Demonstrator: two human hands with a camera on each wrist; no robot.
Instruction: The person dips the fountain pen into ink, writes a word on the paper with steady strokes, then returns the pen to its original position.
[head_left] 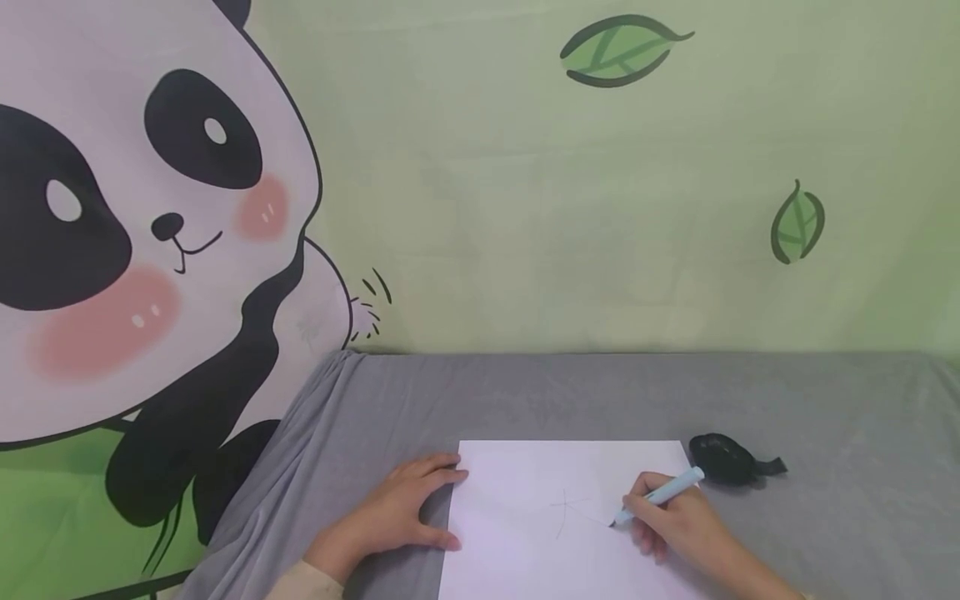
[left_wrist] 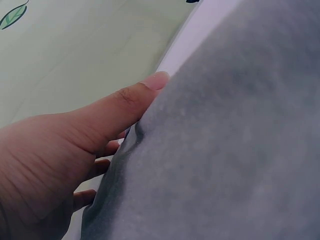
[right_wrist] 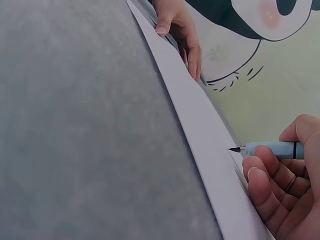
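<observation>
A sheet of white paper (head_left: 525, 567) lies on the grey cloth. Thin crossing strokes (head_left: 565, 504) mark its middle, and a faint line slants from them to the nib. My right hand (head_left: 675, 521) pinches a light-blue fountain pen (head_left: 671, 487) between thumb and fingers. In the right wrist view the pen's dark pointed nib (right_wrist: 235, 149) is right at the paper. My left hand (head_left: 393, 508) rests at the sheet's left edge with fingers spread, fingertips and thumb on the margin. The left wrist view shows its thumb (left_wrist: 156, 81) at the paper's edge.
A rounded, shiny black object (head_left: 722, 459) with a short tail lies just beyond the paper's top right corner. Grey cloth (head_left: 525, 392) covers the table up to a backdrop (head_left: 487, 208) printed with a panda and leaves.
</observation>
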